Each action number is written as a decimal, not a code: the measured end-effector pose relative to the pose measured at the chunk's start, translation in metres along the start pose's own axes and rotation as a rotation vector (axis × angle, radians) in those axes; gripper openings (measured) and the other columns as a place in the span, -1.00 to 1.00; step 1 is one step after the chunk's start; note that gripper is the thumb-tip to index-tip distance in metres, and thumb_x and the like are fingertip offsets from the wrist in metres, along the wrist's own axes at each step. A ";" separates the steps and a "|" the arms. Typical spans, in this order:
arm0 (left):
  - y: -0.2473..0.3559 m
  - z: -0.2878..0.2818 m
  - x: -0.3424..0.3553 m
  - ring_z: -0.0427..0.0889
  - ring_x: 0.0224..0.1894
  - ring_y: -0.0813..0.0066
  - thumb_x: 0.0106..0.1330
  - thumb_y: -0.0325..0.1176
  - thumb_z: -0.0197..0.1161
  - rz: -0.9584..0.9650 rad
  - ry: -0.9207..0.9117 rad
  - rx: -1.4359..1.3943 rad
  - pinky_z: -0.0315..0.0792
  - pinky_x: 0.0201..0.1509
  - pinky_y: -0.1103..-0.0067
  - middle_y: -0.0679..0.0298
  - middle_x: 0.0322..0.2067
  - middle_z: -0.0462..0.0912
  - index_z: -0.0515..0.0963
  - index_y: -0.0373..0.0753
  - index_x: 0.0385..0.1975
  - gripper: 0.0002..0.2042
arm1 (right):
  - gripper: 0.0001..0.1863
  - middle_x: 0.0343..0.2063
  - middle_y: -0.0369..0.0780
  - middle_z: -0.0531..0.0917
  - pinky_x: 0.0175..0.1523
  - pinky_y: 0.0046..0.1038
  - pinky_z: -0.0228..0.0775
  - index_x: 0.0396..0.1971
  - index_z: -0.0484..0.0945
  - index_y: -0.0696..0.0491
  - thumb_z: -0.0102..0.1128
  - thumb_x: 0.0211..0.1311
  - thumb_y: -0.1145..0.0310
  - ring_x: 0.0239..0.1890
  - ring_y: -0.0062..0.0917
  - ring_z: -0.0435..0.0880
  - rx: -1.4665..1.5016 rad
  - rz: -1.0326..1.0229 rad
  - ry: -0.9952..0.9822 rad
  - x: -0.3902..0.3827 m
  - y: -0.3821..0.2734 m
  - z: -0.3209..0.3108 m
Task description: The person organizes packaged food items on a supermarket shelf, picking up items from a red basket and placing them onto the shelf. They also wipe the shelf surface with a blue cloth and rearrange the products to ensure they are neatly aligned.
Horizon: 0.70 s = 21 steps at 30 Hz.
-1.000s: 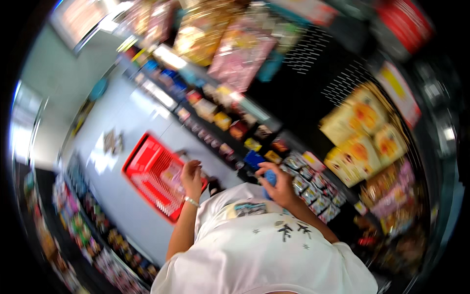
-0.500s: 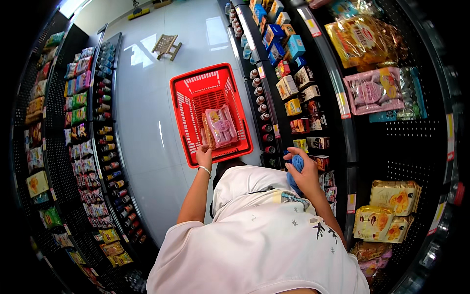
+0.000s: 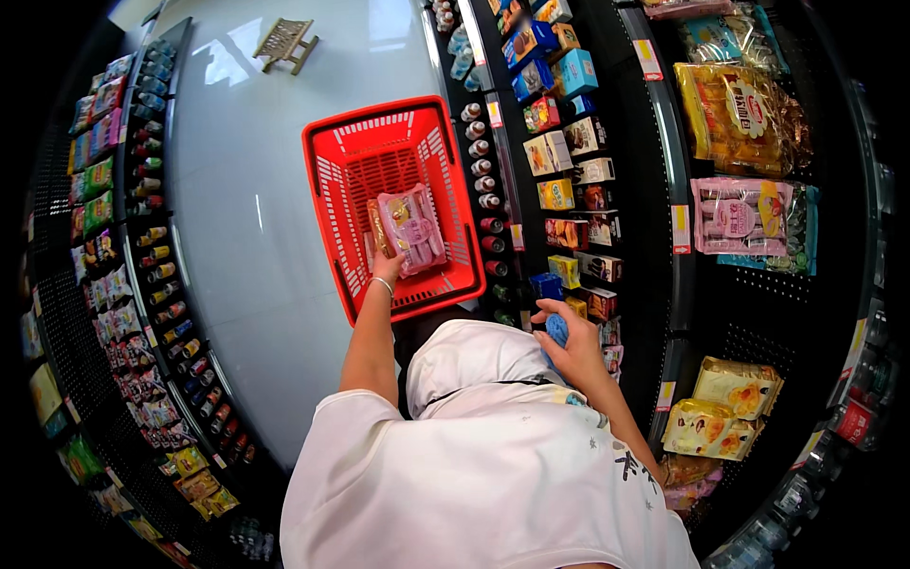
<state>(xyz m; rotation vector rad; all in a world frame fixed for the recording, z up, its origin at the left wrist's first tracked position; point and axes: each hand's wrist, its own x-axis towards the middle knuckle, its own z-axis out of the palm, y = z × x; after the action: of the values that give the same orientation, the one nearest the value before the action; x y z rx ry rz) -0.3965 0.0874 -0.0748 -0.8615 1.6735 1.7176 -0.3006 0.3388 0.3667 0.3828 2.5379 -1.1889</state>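
On the floor in front of me stands a red plastic shopping basket (image 3: 322,223). In it lies a pink snack pack (image 3: 410,228) with a clear window. A narrow brown-gold snack pack (image 3: 380,226) leans along its left side. My left hand (image 3: 386,268) reaches over the near left wall, its fingers closed on the lower end of the brown-gold pack and the thumb beside the pink one. Near my right hip, my right hand (image 3: 576,353) curls its fingers around a blue, rope-like bundle (image 3: 556,329); part of it is hidden behind the hand.
A right-hand shelf holds boxed snacks (image 3: 548,154), bottles and cans, with bagged pastries (image 3: 735,223) farther right. Along the left, a shelf (image 3: 175,218) carries bagged snacks and rows of cans. A small wooden stool (image 3: 284,45) stands on the tiled floor ahead.
My left hand has moved from the basket's near rim down inside to the packs. The brown-gold pack sits more tilted. My right hand still holds the blue bundle, slightly lower in view.
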 end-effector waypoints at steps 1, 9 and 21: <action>0.009 0.003 -0.003 0.58 0.01 0.25 0.12 -0.54 0.37 0.008 0.006 0.014 0.46 0.11 0.42 0.04 0.04 0.56 0.34 -0.39 0.17 -0.43 | -0.54 -0.25 -0.15 0.72 -0.05 -0.39 0.51 0.05 0.49 0.12 0.29 0.09 0.53 -0.17 -0.28 0.71 0.011 0.030 0.011 0.000 -0.004 0.000; 0.018 0.028 0.005 0.62 -0.05 0.26 0.12 -0.56 0.37 -0.074 -0.011 0.043 0.48 0.09 0.44 0.11 -0.06 0.64 0.44 -0.41 0.08 -0.52 | -0.52 -0.21 -0.15 0.72 -0.02 -0.37 0.50 0.05 0.48 0.10 0.31 0.06 0.52 -0.14 -0.30 0.71 -0.023 0.153 0.045 -0.002 -0.008 0.003; -0.037 -0.006 0.021 0.66 -0.11 0.23 0.18 -0.42 0.35 -0.073 0.111 0.080 0.52 0.02 0.43 0.04 -0.11 0.65 0.44 -0.45 0.07 -0.53 | -0.73 -0.35 -0.22 0.70 -0.09 -0.46 0.48 -0.21 0.60 0.13 0.35 0.08 0.40 -0.29 -0.49 0.67 0.078 0.223 -0.033 0.030 0.013 0.018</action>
<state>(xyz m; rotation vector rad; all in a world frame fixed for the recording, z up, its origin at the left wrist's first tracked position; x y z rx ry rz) -0.3803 0.0827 -0.1140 -0.9844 1.7481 1.5688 -0.3209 0.3362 0.3351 0.6405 2.3529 -1.1994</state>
